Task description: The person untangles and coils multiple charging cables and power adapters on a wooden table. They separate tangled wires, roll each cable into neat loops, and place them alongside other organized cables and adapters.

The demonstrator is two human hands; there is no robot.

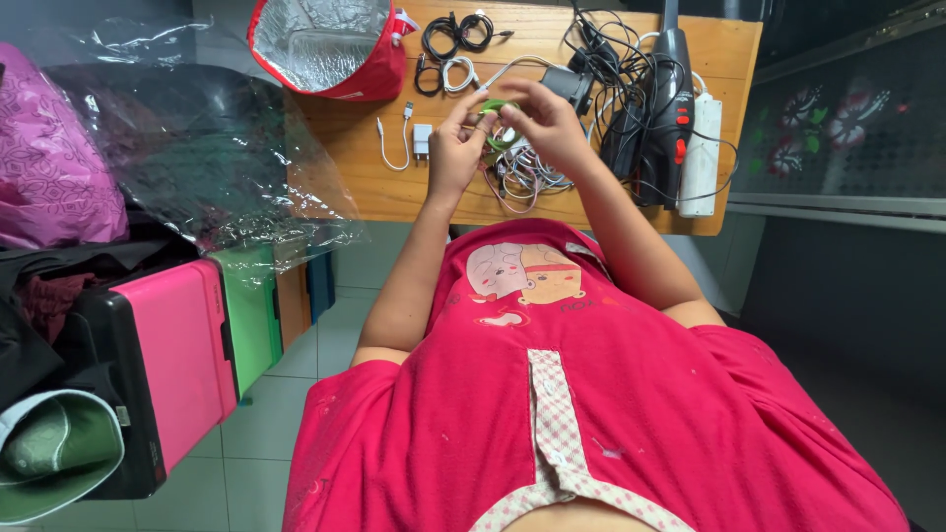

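Note:
Both my hands are raised over a wooden table (pixel 374 167). My left hand (pixel 455 148) and my right hand (pixel 540 120) together pinch a green cable (pixel 496 106) that curls between the fingertips. Just under the hands lies a tangle of thin white and grey cables (pixel 522 177). A white charger plug with a short white cable (pixel 422 138) lies to the left of my left hand. My red shirt fills the lower part of the view.
A red insulated bag with a silver lining (pixel 325 44) stands at the table's far left. Coiled black and white cables (pixel 455 39), a black handheld device (pixel 672 108) and a white power strip (pixel 702 148) lie to the right. Pink and green cases (pixel 177 345) and plastic-wrapped bundles stack at left.

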